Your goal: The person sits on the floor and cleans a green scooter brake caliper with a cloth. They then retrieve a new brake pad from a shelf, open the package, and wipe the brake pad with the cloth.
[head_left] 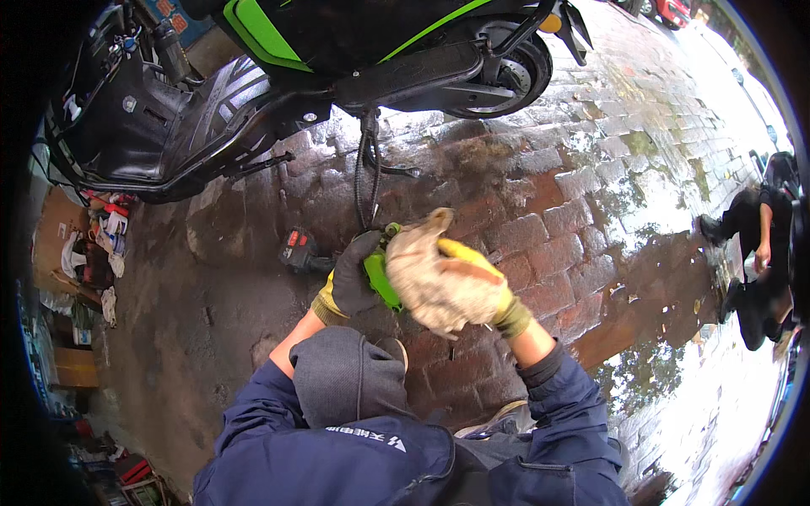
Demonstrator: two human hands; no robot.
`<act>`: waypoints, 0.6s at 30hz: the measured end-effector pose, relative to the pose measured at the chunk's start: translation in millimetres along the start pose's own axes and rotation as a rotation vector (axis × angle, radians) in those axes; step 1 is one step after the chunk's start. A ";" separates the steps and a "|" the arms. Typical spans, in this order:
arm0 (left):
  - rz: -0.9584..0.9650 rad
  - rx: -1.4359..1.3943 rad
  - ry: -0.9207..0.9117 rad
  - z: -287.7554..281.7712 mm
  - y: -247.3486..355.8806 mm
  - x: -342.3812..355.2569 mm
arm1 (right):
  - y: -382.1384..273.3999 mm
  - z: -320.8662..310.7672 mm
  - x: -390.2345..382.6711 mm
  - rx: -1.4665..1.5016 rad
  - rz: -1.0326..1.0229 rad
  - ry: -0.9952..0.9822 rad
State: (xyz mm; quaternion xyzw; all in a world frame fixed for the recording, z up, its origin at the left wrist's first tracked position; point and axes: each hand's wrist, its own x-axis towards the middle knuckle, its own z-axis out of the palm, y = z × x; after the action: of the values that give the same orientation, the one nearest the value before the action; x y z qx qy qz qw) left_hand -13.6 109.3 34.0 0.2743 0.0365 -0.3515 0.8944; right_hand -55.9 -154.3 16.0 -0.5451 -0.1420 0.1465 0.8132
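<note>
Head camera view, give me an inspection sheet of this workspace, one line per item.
Surface: wet brick paving, darker and dirty at the left.
Job's things: bright green part, held between both hands.
Clutter: red and black power tool lying on the bricks; boxes and rags at the left edge.
Grippers: left hand in a dark glove grips the green part; right hand in a soiled light glove covers its other end.
Cables: black cables hang from the scooter toward the hands.
Surroundings: black and green scooter ahead; another person crouches at the right.
</note>
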 end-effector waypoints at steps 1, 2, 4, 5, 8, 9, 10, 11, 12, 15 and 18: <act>-0.012 -0.016 -0.031 0.7 0.6 2.3 | 0.7 11.0 11.6 -0.476 -0.199 -0.004; -0.029 -0.062 0.008 -10.1 -0.5 3.0 | 3.4 23.4 24.6 -0.945 -0.402 0.084; 0.150 0.211 -0.066 -6.3 -7.8 -1.7 | 3.1 61.0 30.5 -0.915 -0.160 0.369; 0.243 0.353 -0.119 -0.6 -9.1 -0.6 | 8.4 62.3 38.4 -0.997 -0.195 0.456; 0.260 0.316 0.053 -51.2 -24.8 9.5 | -8.7 76.0 65.9 -0.952 -0.247 0.457; 0.244 0.266 0.059 -56.7 -27.3 6.3 | -11.5 71.7 79.3 -0.997 -0.193 0.451; 0.221 0.216 0.052 -43.4 -27.8 7.6 | 4.7 61.0 86.8 -0.893 -0.151 0.454; 0.209 0.168 0.044 -29.4 -23.0 9.8 | 6.3 61.5 96.0 -0.788 -0.107 0.450; 0.196 0.120 0.037 -19.9 -20.7 13.6 | 5.4 57.0 93.1 -0.787 -0.087 0.458; 0.333 0.174 0.187 -35.3 -19.2 9.7 | -13.7 76.2 83.6 -0.826 -0.094 0.372; 0.407 0.312 0.113 -10.8 -22.4 13.1 | 10.9 38.3 62.1 -0.823 -0.186 0.159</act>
State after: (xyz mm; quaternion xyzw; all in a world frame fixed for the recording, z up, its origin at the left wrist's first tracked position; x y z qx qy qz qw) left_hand -16.9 93.4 11.1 0.4298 -0.0241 -0.1499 0.8901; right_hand -14.9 -93.5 24.2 -0.8187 -0.1740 -0.0388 0.5459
